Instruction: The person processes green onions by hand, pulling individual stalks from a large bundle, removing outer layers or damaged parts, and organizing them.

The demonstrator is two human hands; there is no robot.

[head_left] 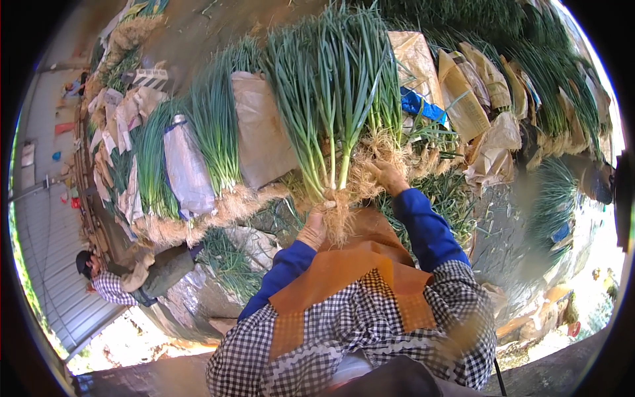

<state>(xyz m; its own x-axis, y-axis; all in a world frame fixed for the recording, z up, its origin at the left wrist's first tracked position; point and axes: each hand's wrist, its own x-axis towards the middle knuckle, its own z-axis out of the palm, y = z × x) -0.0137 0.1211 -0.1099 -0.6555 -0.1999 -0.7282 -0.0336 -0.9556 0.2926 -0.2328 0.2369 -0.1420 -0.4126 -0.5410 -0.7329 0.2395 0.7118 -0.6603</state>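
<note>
In front of me stands a bunch of green onions (345,135), dark green leaves pointing away and pale, hairy roots toward me. My left hand (312,229) is closed around the lower stems at the left of the root clump (338,215); part of its fingers is hidden behind the roots. Just right and slightly farther, my right hand (389,177) is closed on the straw-coloured roots (370,169) of more green onions, its fingertips partly buried in them. An orange-brown apron (344,271) lies below the hands.
Rows of green onions (215,132) run left and right, with brown paper sheets (261,129) and sacks (413,59) between bundles. Loose leaves (231,264) litter the floor nearby. A co-worker in a checked top (116,288) bends at the far left. More onions (554,198) lie right.
</note>
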